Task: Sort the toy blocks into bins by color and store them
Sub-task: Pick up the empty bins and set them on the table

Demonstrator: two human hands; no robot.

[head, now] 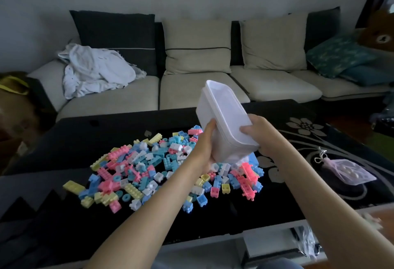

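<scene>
Bins: a stack of white bins [221, 111], tipped to one side, held up in the middle of the frame, just above the blocks.
Left hand [205, 143]: its fingers curl around the left side of the stack and hold it.
Right hand [261, 134]: it grips the near end of the stack, thumb on the rim.
Blocks [162, 162]: pink, blue, yellow and white, all mixed in one pile on the dark surface [74, 141], lower middle of the frame.
Sofa [202, 89]: across the top, with a white cloth [93, 70] on its left seat.

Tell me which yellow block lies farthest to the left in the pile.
The long flat yellow block at the left edge of the pile; every other yellow block lies further right.
</scene>
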